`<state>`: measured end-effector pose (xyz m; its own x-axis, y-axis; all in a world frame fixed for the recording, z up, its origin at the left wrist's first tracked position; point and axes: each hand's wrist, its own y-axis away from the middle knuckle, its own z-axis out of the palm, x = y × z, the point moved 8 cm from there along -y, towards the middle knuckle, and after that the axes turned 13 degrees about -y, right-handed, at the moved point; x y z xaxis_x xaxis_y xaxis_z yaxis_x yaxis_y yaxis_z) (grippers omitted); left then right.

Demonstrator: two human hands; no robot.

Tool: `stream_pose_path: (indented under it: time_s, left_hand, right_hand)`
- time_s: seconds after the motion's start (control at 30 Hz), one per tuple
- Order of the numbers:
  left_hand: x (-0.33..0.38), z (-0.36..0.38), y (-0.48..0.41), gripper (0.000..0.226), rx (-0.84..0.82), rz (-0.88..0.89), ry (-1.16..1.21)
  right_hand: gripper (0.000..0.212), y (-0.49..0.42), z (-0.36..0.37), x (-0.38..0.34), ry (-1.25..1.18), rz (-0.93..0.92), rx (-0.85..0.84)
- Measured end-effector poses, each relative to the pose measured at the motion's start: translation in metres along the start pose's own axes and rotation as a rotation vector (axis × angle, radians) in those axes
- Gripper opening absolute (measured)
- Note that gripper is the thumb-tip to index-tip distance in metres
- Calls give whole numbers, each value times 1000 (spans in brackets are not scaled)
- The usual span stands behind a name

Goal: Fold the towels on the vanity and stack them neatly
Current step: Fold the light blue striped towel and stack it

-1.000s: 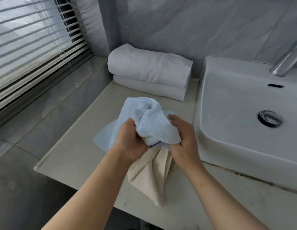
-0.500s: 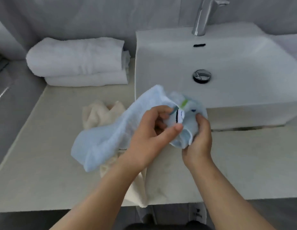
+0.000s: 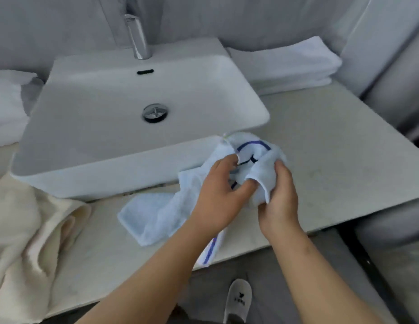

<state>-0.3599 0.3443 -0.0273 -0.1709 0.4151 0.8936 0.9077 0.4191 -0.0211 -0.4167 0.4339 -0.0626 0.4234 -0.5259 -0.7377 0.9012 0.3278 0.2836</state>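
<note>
Lt-blue towel [image 3: 157, 213] w/ purple stripe

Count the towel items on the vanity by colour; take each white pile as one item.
light blue towel: 1
cream towel: 1
white: 2 (right pile, left pile)
Total: 4

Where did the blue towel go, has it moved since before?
Yes. The blue towel moved right: it was left of the sink, over the cream towel; now it is at the sink's right front corner.
</note>
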Motion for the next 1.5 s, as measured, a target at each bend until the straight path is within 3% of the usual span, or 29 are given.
stream_pose_path:
  time_s: [0.07,0.13,0.33,0.47,0.67,0.8,1.1,1.3,1.5]
  left_hand:
    - [2,28,-8,8,-51,-93,87]
    - [3,49,-12,10,-101,-168,143]
    - [5,90,-37,48,-314,-319,575]
    - [5,109,-68,50,-342,-388,722]
    - [4,141,-120,22,-292,-404,593]
    - [8,157,-140,22,-270,-441,604]
    - [7,173,-189,20,236,-602,659]
    - [-6,180,-201,19,425,-636,557]
    - [-30,160,-195,13,546,-624,103]
  right_hand:
    - [36,-6,-24,-10,109,22,22]
    - [37,-11,-39,-17,222,57,23]
    - [30,-40,-65,-32,427,94,48]
    - [31,-67,-73,-51,462,84,90]
    - [29,-109,-92,-85,377,22,169]
    - [27,-138,-115,-94,260,96,252]
    - [17,-232,-165,-167,156,125,285]
    - [37,-270,-209,-205,151,81,397]
    - [39,-295,-221,-228,93,-3,451]
